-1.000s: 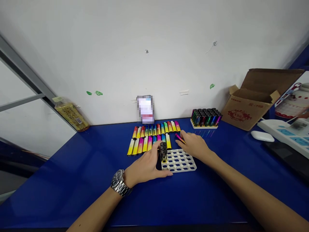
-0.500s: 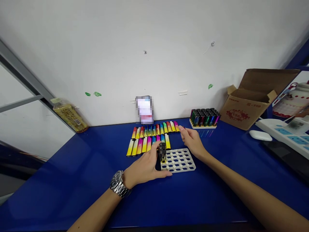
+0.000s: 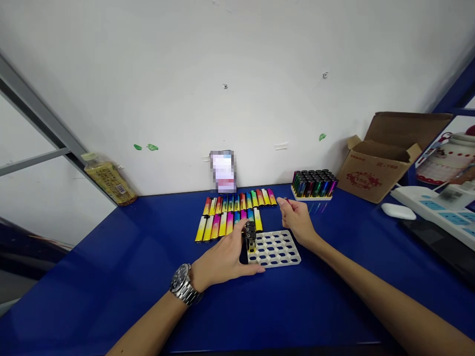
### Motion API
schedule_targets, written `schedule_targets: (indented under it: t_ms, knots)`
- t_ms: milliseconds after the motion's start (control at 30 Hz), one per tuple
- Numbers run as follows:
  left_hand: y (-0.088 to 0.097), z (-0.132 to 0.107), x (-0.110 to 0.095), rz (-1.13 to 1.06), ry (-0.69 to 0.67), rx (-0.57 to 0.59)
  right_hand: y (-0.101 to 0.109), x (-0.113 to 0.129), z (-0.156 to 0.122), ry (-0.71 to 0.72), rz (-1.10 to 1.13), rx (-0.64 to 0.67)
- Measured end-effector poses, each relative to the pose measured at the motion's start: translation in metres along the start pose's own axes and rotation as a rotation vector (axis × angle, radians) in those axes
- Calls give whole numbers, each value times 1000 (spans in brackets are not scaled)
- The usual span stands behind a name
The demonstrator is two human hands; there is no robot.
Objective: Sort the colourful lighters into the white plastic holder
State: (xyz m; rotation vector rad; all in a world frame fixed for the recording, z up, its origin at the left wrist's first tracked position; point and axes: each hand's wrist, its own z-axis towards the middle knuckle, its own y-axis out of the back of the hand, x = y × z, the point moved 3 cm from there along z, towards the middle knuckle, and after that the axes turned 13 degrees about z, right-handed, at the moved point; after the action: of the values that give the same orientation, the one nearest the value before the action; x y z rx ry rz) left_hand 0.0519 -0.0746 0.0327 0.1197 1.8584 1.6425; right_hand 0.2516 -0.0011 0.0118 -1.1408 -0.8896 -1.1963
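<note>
My left hand point(image 3: 226, 254) grips the left end of a white perforated tray point(image 3: 274, 263), thumb along the near edge and fingers at the far side. A few dark-topped lighters point(image 3: 251, 237) stand upright in the tray's left column, close to that hand. My right hand point(image 3: 295, 217) is closed above the table, just beyond the tray's far right corner. A small dark-red end of a lighter point(image 3: 286, 200) pokes out of its fingers; the rest is hidden. Behind the tray, colourful lighters lie flat in two rows, a back row point(image 3: 241, 200) and a front row point(image 3: 215, 227).
A filled rack of metallic lighters point(image 3: 314, 185) stands at back right beside an open cardboard box point(image 3: 371, 173). A phone point(image 3: 223, 170) leans on the wall. A bottle point(image 3: 109, 180) tilts at left. A white case point(image 3: 399, 211), power strip point(image 3: 438, 210) and black device point(image 3: 438, 252) lie right.
The whole view has shifted slightly. My right hand has moved a little away from the right end of the back row. My left hand keeps its hold on the tray.
</note>
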Motion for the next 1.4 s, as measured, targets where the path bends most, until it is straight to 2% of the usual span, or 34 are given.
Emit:
schedule_targets:
  t_ms: [133,567,733,867,933,1067,1133,1200,1267,1400]
  knots:
    - [-1,0,2,-1,7,-2,-3,-2,-2,-53,108,0]
    - [2,-1,-2,-13,8,-2,-11,0,-8,-70,156,27]
    - [1,0,0,-19,12,3,-19,11,-15,-85,181,131]
    - [1,1,-1,10,32,23,-26,19,-24,-107,172,274]
    - [1,1,-2,15,39,30,-28,26,-27,-32,129,332]
    - [2,1,-3,10,25,21,-25,47,-28,267,-171,391]
    - [2,1,-3,4,15,13,-24,54,-29,353,-252,485]
    - [2,1,-3,-5,9,13,-24,56,-33,346,-222,602]
    - [2,0,-2,-12,-1,7,-25,53,-38,269,-149,670]
    - [2,0,-2,-29,-24,-20,-30,45,-49,258,-112,606]
